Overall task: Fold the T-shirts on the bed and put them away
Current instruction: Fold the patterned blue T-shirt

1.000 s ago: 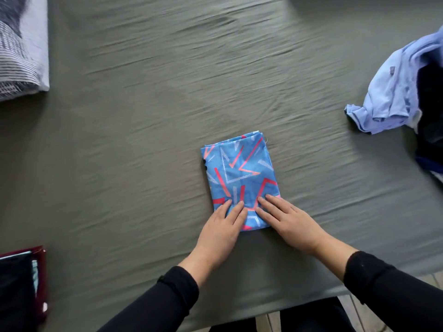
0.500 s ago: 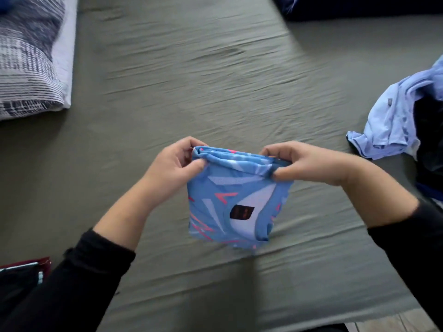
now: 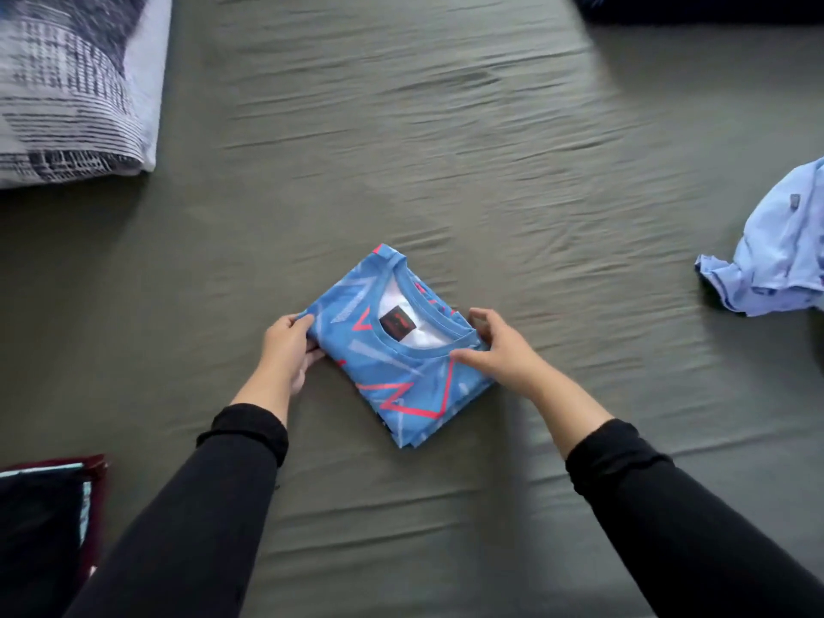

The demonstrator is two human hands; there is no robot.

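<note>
Head: T-shirt (image 3: 397, 350) between hands.

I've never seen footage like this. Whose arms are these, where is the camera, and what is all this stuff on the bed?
No machine here: a person wears a wide-angle camera on the head, looking down at their own arms in black sleeves. The left hand and right hand each grip a side of a folded blue T-shirt with red lines, which lies collar-up on the grey-green bed sheet. At the right edge lies a crumpled light-blue garment, not yet folded. A striped pillow sits at upper left, and a dark stack of fabric at lower left.
</note>
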